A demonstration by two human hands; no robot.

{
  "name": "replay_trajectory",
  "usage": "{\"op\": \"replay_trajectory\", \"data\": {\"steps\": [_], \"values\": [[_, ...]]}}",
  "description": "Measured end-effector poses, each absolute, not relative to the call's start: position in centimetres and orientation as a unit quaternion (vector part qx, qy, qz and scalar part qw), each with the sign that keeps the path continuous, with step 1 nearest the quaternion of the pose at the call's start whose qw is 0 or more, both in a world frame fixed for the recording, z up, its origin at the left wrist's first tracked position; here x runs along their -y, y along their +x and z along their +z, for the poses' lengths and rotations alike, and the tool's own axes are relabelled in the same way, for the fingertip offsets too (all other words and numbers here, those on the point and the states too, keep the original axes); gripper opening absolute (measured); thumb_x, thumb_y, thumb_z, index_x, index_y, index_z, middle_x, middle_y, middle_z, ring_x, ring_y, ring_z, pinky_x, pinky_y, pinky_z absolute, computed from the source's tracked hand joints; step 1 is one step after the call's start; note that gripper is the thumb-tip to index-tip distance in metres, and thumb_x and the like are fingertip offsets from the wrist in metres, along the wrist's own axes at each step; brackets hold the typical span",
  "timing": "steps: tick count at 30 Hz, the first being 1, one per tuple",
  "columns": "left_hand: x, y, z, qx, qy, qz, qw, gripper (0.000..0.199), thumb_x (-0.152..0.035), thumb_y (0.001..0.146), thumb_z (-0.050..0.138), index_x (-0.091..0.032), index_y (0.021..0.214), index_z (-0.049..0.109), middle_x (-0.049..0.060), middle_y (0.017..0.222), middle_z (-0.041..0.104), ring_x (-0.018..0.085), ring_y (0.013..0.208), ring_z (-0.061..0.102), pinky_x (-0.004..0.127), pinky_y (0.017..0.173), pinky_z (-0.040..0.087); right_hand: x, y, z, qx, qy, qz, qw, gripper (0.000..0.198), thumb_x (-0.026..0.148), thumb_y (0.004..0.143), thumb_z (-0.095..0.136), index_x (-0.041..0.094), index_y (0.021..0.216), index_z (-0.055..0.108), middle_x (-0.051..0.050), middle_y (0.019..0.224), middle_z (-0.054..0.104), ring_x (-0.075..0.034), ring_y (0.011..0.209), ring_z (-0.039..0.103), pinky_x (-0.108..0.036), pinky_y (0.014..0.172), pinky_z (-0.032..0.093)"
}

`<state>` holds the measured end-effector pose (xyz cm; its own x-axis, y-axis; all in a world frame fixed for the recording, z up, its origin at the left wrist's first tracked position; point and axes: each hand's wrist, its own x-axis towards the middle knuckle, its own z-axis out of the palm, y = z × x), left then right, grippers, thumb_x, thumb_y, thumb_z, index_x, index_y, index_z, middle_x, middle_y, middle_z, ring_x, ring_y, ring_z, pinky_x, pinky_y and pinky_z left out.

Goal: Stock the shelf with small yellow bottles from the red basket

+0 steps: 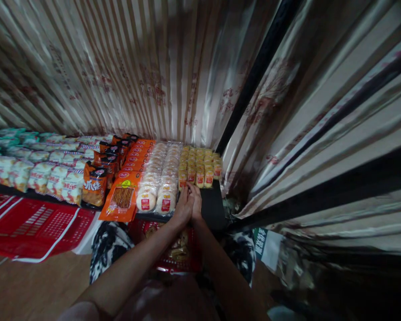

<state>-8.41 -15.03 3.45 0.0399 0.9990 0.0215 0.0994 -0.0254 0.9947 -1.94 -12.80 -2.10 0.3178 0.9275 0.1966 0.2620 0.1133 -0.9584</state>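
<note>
My left hand (184,206) and my right hand (196,201) are side by side and touching, at the front of several rows of small yellow packets (200,167). Their fingers are closed and point forward, against the lower front packets. What lies between the fingers is hidden. To the left of my hands stand two rows of clear-wrapped round white biscuits (163,200) with red labels. Under my forearms, a red basket (195,261) holds loose small golden packets (178,254).
Orange snack bags (122,196), dark orange-and-black bags (94,183) and white bags (71,185) line the black shelf (212,205). A red basket (36,225) with a white handle stands lower left. Striped curtain (137,67) and a dark pole (254,80) close off the back and right.
</note>
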Motion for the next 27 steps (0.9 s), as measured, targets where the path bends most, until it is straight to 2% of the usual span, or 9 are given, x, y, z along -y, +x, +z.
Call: {"op": "replay_trajectory", "data": {"steps": [5, 9, 14, 17, 21, 27], "values": [[14.6, -8.7, 2.8, -0.537, 0.518, 0.411, 0.524, 0.049, -0.024, 0.082, 0.041, -0.013, 0.129, 0.045, 0.011, 0.139, 0.041, 0.026, 0.134, 0.028, 0.046, 0.115, 0.013, 12.9, -2.0, -1.6, 0.513, -0.595, 0.291, 0.546, 0.044, 0.015, 0.075, 0.038, 0.023, 0.111, 0.061, -0.006, 0.111, 0.055, -0.017, 0.102, 0.053, -0.032, 0.094, 0.043], [14.6, -8.7, 2.6, -0.539, 0.539, 0.39, 0.517, 0.048, -0.029, 0.087, 0.035, -0.012, 0.131, 0.042, 0.012, 0.14, 0.038, 0.023, 0.135, 0.025, 0.043, 0.115, 0.014, 13.5, -1.9, -0.9, 0.507, -0.619, 0.254, 0.544, 0.043, 0.015, 0.076, 0.037, 0.022, 0.11, 0.061, -0.006, 0.112, 0.053, -0.016, 0.098, 0.054, -0.033, 0.093, 0.044], [15.2, -8.2, 3.0, -0.556, 0.543, 0.374, 0.507, 0.049, -0.031, 0.087, 0.035, -0.006, 0.129, 0.042, 0.015, 0.144, 0.031, 0.022, 0.137, 0.022, 0.041, 0.115, 0.013, 15.0, -0.9, -0.2, 0.507, -0.642, 0.19, 0.543, 0.036, 0.023, 0.08, 0.04, 0.019, 0.11, 0.06, -0.01, 0.113, 0.052, -0.018, 0.1, 0.054, -0.034, 0.087, 0.048], [16.6, -7.9, 3.4, -0.556, 0.547, 0.372, 0.503, 0.044, -0.029, 0.088, 0.035, -0.008, 0.123, 0.048, 0.015, 0.139, 0.039, 0.021, 0.132, 0.032, 0.037, 0.112, 0.02, 16.2, -0.5, 0.1, 0.505, -0.652, 0.152, 0.545, 0.034, 0.024, 0.081, 0.04, 0.017, 0.108, 0.06, -0.011, 0.11, 0.055, -0.02, 0.1, 0.054, -0.036, 0.087, 0.047], [19.6, -8.3, 3.5, -0.531, 0.578, 0.395, 0.478, 0.033, -0.028, 0.088, 0.035, -0.015, 0.109, 0.057, 0.01, 0.117, 0.057, 0.019, 0.11, 0.051, 0.035, 0.102, 0.036, 18.9, -0.9, 0.1, 0.519, -0.644, 0.161, 0.539, 0.033, 0.021, 0.081, 0.037, 0.017, 0.105, 0.06, -0.01, 0.103, 0.06, -0.019, 0.095, 0.056, -0.035, 0.086, 0.046], [24.9, -12.9, 1.4, -0.514, 0.633, 0.396, 0.423, 0.025, -0.029, 0.088, 0.036, -0.018, 0.1, 0.055, 0.007, 0.101, 0.058, 0.016, 0.095, 0.053, 0.03, 0.088, 0.043, 24.5, -3.4, -1.6, 0.623, -0.576, 0.208, 0.486, 0.03, 0.02, 0.081, 0.039, 0.02, 0.098, 0.063, -0.006, 0.098, 0.064, -0.019, 0.095, 0.056, -0.036, 0.087, 0.044]]}}
